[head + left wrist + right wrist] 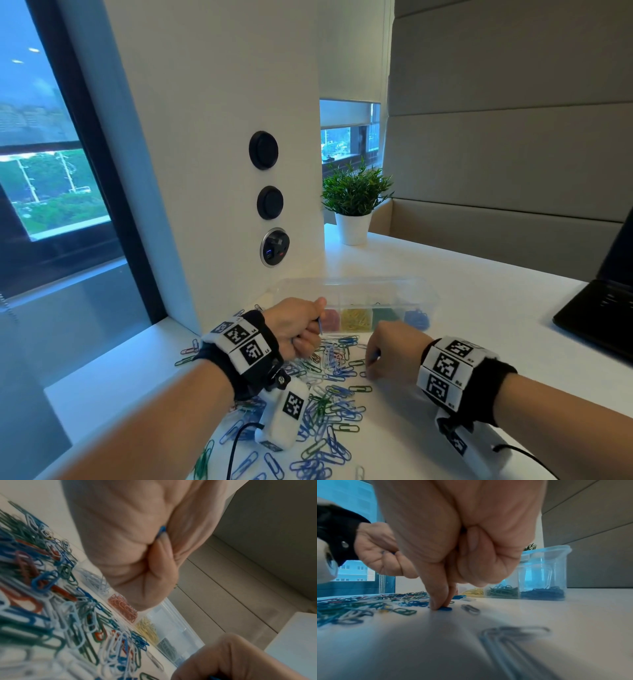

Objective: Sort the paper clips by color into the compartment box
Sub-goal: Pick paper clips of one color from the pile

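A heap of blue, green, white and red paper clips [329,394] lies on the white table. Behind it stands a clear compartment box [363,308] with red, yellow, green and blue clips in separate cells. My left hand [301,329] hovers curled over the heap near the box and grips blue clips [162,530] in its fist. My right hand [387,353] is at the heap's right edge; thumb and forefinger pinch a blue clip [445,608] that lies on the table, the other fingers curled in.
A potted plant [354,202] stands behind the box. A black laptop [603,308] sits at the right edge. A white wall panel with round sockets [270,202] rises left of the box. Loose clips [471,609] lie near my right fingers.
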{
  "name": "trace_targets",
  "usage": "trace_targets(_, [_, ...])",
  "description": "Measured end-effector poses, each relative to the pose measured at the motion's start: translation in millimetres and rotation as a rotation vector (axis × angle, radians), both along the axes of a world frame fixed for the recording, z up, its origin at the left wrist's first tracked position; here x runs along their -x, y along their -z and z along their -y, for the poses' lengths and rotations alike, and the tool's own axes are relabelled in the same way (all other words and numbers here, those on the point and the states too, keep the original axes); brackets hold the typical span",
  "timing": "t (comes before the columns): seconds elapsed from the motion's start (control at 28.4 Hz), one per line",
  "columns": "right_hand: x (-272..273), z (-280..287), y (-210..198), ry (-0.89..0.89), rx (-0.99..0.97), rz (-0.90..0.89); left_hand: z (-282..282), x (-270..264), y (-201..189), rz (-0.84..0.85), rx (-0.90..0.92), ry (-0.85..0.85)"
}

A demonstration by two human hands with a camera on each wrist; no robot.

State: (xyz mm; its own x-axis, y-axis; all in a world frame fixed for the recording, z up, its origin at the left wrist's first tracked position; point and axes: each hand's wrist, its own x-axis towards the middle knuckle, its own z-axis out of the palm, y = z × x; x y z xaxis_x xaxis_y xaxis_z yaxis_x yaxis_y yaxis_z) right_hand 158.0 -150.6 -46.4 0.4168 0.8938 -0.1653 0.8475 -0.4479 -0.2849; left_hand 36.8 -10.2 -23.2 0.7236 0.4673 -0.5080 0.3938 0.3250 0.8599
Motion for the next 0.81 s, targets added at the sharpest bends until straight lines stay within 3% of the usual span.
trace_targets(0.18, [0.2, 2.2, -1.5, -0.015, 0.030, 0.038, 6.6, -0.5, 0.9, -0.007, 0.032, 0.047])
trace_targets(0.39, [1.6, 8.9, -6.3, -0.037, 0.057, 0.067, 11.7, -9.4, 1.9, -0.155, -0.151, 0.147])
trace_targets(0.46, [5.6, 8.6, -6.5, -0.065, 0.128, 0.125, 15.5, -10.0, 0.5, -0.190, -0.315, 0.262])
trace_targets(0.6, [13.0, 13.3, -8.6, -0.101, 0.227, 0.227, 23.2, -10.0, -0.2, -0.252, -1.016, 0.576])
trace_targets(0.74, [14.5, 22.7, -9.4, -0.054, 0.247, 0.206, 30.6, -8.5, 5.5, -0.318, -1.216, 0.730])
trace_targets(0.81, [9.3, 27.0, -11.2, -0.025, 0.178, 0.069, 34.0, -9.9, 9.3, -0.352, -1.273, 0.756])
